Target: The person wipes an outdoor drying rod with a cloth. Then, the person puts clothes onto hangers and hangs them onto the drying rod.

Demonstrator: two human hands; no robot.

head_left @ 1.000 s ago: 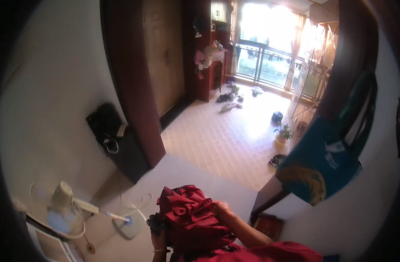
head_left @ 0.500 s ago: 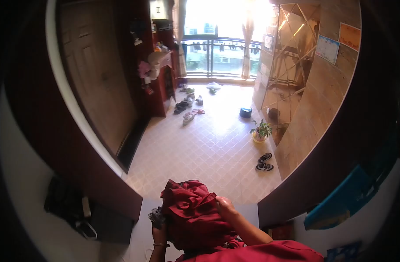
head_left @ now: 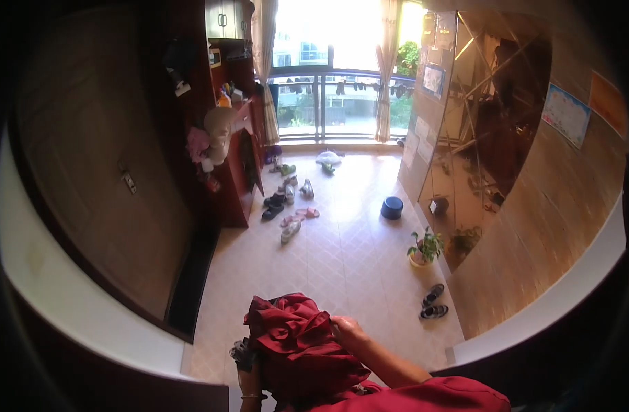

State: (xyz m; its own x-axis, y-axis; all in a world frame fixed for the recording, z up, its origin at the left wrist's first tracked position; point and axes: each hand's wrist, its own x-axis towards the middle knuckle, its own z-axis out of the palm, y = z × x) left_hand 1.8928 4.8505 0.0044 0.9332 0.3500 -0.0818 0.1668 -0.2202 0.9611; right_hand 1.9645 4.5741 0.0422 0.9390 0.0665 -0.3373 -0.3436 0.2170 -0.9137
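A bundle of dark red cloth (head_left: 297,336) is held up against the body at the bottom centre. My right hand (head_left: 347,331) grips its right side, with the fingers partly hidden in the folds. At the bundle's lower left is my left hand (head_left: 247,378), a bracelet on its wrist. It is closed round a crumpled black item (head_left: 243,354), which looks like dark fabric, and lies against the red cloth. Most of its fingers are hidden.
Several shoes (head_left: 289,230) lie left of centre on the tiled floor, and a pair of sandals (head_left: 433,302) at the right. Near the mirrored wall are a potted plant (head_left: 425,246) and a blue tub (head_left: 392,207). A door (head_left: 101,158) and a red cabinet (head_left: 232,185) stand left.
The view has moved forward through the doorway into the tiled area. The fan, black box and teal bag have left the view. Both hands keep hold of the bundle.
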